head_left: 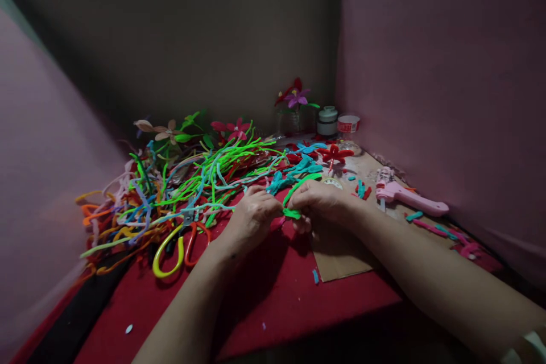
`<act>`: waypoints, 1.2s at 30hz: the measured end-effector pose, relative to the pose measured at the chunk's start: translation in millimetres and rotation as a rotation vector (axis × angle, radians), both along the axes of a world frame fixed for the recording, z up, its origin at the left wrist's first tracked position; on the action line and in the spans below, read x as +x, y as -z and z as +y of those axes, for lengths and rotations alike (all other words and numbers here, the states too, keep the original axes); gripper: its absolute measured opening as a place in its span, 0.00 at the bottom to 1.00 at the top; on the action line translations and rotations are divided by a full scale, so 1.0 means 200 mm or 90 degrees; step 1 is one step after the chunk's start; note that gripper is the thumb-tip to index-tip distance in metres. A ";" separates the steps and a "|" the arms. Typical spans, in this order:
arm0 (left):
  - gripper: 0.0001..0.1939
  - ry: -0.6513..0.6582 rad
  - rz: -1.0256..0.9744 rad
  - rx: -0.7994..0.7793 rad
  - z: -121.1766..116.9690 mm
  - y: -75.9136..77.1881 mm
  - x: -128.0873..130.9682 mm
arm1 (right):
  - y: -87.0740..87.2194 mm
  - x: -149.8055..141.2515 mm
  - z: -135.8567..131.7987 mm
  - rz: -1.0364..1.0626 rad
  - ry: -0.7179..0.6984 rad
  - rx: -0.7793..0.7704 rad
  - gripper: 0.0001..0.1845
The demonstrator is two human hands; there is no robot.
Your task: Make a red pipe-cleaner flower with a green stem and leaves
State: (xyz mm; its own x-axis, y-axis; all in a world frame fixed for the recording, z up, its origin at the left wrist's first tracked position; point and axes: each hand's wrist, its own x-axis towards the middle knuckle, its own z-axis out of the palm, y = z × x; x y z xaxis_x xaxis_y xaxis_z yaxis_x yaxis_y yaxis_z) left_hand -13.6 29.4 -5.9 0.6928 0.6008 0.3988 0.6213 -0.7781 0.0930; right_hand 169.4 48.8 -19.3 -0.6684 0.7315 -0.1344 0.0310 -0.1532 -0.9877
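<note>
Both my hands meet over the red-covered table, closed on a bent green pipe cleaner (292, 214). My left hand (256, 213) pinches its left end, fingers curled inward. From the other side my right hand (318, 202) grips it, and one green length rises behind the fingers. A bit of pink shows just under the left fingertips; what it belongs to is hidden. Turquoise pipe-cleaner pieces (305, 166) lie just beyond my hands. Scissors (168, 253) with one yellow and one red handle rest left of my left wrist.
A tangle of colourful pipe cleaners (230, 165) covers the left and middle. Finished pipe-cleaner flowers (296, 98) stand at the back, beside a lidded jar (327, 121) and a small cup (348, 123). On the right, a pink glue gun (409, 198) lies on cardboard (341, 259).
</note>
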 end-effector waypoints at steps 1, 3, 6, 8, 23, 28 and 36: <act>0.10 0.002 -0.016 -0.014 0.00 -0.01 0.00 | -0.01 0.01 0.00 0.012 -0.021 -0.003 0.10; 0.09 -0.006 -0.051 -0.051 -0.02 -0.03 0.00 | -0.02 0.03 0.00 0.032 -0.060 -0.025 0.10; 0.08 -0.035 -0.106 -0.120 -0.04 -0.06 0.01 | -0.03 0.03 0.00 0.053 -0.091 -0.064 0.11; 0.08 -0.054 -0.142 -0.161 -0.06 -0.08 0.01 | -0.03 0.03 0.00 0.075 -0.100 -0.080 0.10; 0.08 -0.206 -0.357 -0.439 -0.03 -0.07 0.00 | 0.00 -0.04 -0.02 0.135 0.091 0.038 0.07; 0.09 -0.275 -0.294 -0.235 -0.04 -0.04 0.03 | 0.00 -0.09 -0.06 0.150 0.215 0.082 0.11; 0.07 -0.276 -0.174 -0.010 -0.04 0.02 0.05 | 0.05 -0.13 -0.08 0.003 0.396 0.314 0.10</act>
